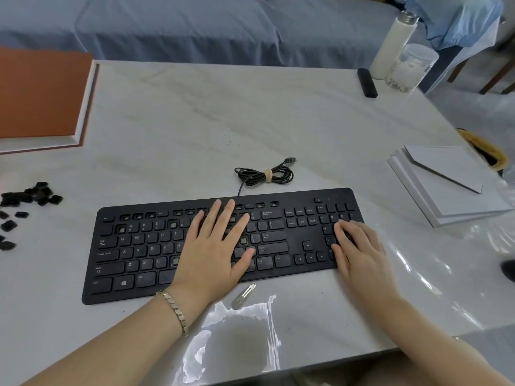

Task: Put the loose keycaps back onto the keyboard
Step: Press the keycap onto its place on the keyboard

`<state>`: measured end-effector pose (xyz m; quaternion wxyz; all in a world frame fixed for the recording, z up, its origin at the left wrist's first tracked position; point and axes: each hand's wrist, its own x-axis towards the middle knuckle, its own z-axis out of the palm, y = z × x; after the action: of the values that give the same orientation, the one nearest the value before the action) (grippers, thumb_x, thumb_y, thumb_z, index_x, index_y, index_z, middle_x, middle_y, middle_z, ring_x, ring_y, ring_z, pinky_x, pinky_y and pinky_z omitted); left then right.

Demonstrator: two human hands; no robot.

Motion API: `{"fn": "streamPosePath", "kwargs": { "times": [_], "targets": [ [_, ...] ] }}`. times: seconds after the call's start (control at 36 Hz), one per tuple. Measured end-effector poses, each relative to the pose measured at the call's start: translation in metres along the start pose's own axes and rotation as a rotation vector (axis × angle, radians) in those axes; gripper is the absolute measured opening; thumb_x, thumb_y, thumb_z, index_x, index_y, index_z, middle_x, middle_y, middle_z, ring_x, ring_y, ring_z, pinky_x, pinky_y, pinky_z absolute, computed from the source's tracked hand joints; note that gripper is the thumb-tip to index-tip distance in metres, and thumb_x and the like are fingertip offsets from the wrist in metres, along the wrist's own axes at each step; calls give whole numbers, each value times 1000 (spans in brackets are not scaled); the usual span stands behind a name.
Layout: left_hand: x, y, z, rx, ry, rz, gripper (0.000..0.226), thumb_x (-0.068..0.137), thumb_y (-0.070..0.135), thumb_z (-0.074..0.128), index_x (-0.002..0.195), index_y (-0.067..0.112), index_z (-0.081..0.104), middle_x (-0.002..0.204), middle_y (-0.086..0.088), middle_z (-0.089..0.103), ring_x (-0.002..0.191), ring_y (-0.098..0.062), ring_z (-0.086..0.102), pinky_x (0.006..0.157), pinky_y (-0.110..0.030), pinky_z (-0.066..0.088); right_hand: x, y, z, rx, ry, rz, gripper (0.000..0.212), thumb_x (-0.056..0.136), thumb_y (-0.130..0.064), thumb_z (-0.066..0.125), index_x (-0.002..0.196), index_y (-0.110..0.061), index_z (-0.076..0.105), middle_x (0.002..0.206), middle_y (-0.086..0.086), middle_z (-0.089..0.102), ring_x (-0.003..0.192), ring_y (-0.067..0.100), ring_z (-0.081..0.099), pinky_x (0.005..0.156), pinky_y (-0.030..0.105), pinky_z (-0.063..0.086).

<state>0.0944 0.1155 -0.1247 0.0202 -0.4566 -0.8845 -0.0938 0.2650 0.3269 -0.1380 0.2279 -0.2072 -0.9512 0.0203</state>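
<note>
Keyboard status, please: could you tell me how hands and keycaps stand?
Left hand flat on keyboard middle, right hand on its right end. Loose keycaps piled on table, far left; several sockets bare. Metal clip at keyboard's near edge.

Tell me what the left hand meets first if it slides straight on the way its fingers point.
Probably the coiled cable just beyond the far edge of the keyboard; the left hand lies flat on the keys, fingers aimed roughly at it. Depth unclear.
</note>
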Motion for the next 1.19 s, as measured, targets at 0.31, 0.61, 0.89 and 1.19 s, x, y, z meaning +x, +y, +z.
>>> {"fn": "streamPosePath", "kwargs": {
  "times": [0.31,0.61,0.89,1.19],
  "targets": [
    [0,-1,2,-16,5,6,57,89,49,34,132,18,54,144,-14,43,134,-33,36,108,-48,22,-1,-11,-4,17,-39,102,45,91,-28,37,116,-1,63,117,9,64,116,24,41,96,34,32],
    [-1,-1,1,-11,0,-2,57,89,49,32,132,19,54,143,-13,44,133,-33,39,108,-46,21,1,-25,-13,49,-178,253,43,91,-30,38,117,-6,63,122,6,62,117,20,41,94,42,42],
    [-33,-29,-21,-257,-67,122,45,89,35,36,122,19,61,132,6,57,127,-9,46,108,-30,23,46,-109,-40,298,-451,165,27,94,-28,47,111,-19,67,105,-1,65,105,16,52,91,28,41],
    [-96,-162,-65,-491,237,-418,34,86,-7,54,115,8,63,118,7,56,115,-8,50,100,-12,29,91,-245,-19,532,-615,-43,28,96,-25,45,113,-19,66,111,-4,67,105,12,57,91,23,41]
  ]
}}
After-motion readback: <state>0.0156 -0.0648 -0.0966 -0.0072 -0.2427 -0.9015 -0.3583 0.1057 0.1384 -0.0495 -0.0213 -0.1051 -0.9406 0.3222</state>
